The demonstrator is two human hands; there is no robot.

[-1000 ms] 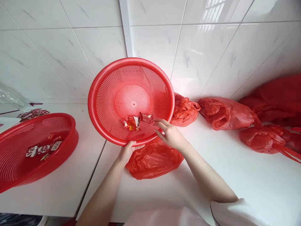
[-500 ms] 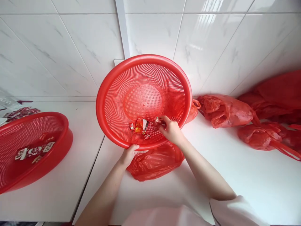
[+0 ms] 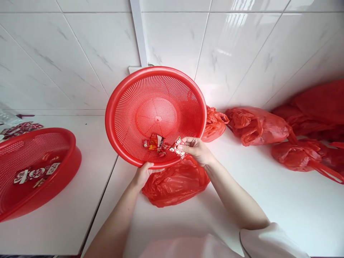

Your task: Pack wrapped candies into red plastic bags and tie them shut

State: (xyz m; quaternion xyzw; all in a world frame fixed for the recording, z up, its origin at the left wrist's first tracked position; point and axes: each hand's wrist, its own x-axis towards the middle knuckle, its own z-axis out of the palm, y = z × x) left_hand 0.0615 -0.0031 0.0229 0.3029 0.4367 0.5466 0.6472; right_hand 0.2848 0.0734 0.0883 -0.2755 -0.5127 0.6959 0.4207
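White, glossy, grey-veined tiles (image 3: pixel 172 39) covered the wall behind a smooth white table (image 3: pixel 242 204). Near the middle, a round red plastic basket (image 3: pixel 158 84) with mesh sides was tilted so its open mouth faced the person; whether its base rested on anything could not be told. The person's left hand (image 3: pixel 143 176) gripped the lower rim, thumb on top and fingers tucked beneath, apparently to keep that tilt steady. The slope probably explained why several small, shiny red packets (image 3: pixel 153 143) lay bunched at the basket's lower side, within easy reach. Over its lower right side, the right hand (image 3: pixel 199 152) pinched a small red-and-white patterned packet (image 3: pixel 177 147) between thumb and fingers, a hold that seemed suited to so small a piece. Below the basket, partly hidden, a thin red plastic bag (image 3: pixel 174 188) lay loose on the table. At far left sat another red mesh basket (image 3: pixel 63 179), with white-printed packets (image 3: pixel 37 173) inside. To the right, bulging red plastic bags (image 3: pixel 264 127) stood by the wall, seemingly set back to leave working room.
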